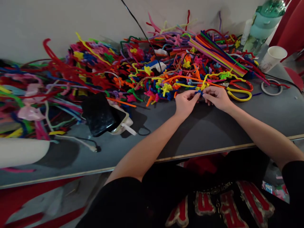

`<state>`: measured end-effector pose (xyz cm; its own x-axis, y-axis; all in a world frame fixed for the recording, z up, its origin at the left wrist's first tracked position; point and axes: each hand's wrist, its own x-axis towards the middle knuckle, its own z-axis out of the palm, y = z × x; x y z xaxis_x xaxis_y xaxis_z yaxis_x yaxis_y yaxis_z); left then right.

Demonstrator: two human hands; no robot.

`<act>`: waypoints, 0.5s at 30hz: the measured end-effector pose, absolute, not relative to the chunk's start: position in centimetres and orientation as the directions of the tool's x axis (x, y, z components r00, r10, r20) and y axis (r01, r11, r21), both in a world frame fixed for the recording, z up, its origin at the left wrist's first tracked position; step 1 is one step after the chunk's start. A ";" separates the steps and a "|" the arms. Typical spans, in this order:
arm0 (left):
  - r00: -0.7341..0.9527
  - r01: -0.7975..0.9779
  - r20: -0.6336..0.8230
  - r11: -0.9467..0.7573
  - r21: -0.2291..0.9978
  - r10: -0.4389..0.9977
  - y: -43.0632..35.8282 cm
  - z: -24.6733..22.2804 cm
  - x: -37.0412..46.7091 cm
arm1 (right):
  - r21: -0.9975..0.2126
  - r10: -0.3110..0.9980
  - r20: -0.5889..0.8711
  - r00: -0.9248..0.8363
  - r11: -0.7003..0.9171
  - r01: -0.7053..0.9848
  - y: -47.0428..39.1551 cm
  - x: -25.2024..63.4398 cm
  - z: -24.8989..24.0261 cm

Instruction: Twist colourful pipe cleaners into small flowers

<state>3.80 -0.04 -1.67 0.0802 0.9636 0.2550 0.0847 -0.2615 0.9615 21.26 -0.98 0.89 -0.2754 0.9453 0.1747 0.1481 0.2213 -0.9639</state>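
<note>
My left hand (185,104) and my right hand (218,98) meet above the grey table, fingertips almost touching. Between them is a small blue pipe cleaner piece (199,91), pinched from both sides; the fingers cover most of it. A yellow pipe cleaner (205,81) rises just behind the fingertips, and I cannot tell whether it is joined to the blue one. Close to the right hand lie scissors (240,90) with one red and one yellow handle loop. Finished-looking pipe cleaner flowers, such as a yellow one (167,89), lie left of my hands.
A heap of pipe cleaners (95,79) lines the wall. At right are a bundle of straight pipe cleaners (217,53), a tape roll (272,87), a paper cup (273,58) and a green-tinted bottle (264,25). Left are a black phone (99,115), a cable (78,140) and a white rounded object (22,152).
</note>
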 end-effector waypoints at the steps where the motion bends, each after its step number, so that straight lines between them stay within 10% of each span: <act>1: 0.087 0.081 0.251 -0.258 0.963 0.964 0.0 -1.7 3.8 | -0.973 0.941 0.144 -0.306 0.190 0.127 -0.8 21.4 0.9; 15: 0.115 0.296 0.381 -0.397 0.869 0.918 -0.3 -0.9 3.8 | -0.939 0.960 0.254 -0.120 0.275 0.208 -0.9 21.5 0.7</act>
